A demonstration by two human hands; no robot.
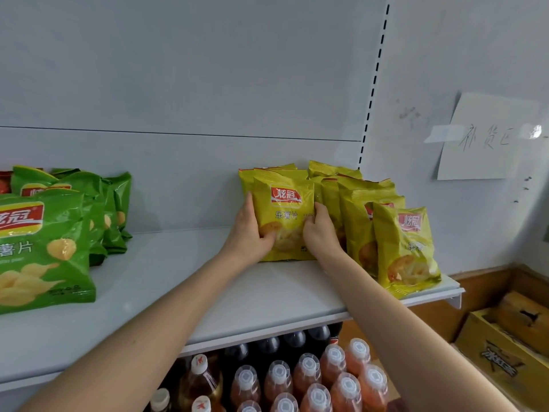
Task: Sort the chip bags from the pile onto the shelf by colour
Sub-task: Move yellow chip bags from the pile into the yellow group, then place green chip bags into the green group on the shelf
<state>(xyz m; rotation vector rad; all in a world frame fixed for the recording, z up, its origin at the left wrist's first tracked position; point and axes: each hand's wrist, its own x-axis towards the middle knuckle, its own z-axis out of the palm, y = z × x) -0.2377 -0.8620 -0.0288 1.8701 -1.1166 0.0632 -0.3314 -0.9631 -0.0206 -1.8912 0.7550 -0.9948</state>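
A yellow chip bag (285, 209) stands upright on the white shelf (237, 292), in front of other yellow bags. My left hand (248, 233) grips its left side, thumb across the front. My right hand (319, 233) grips its right side, fingers curled onto the front. More yellow bags (401, 242) stand in a row to the right, up to the shelf's end. Several green chip bags (44, 242) stand at the shelf's left, with a red bag (4, 181) partly hidden behind them.
Below the shelf stand rows of drink bottles (312, 379) with white caps and dark cola bottles (267, 346). Cardboard boxes (505, 343) sit on the floor at the right. A paper note (487, 138) is taped to the wall.
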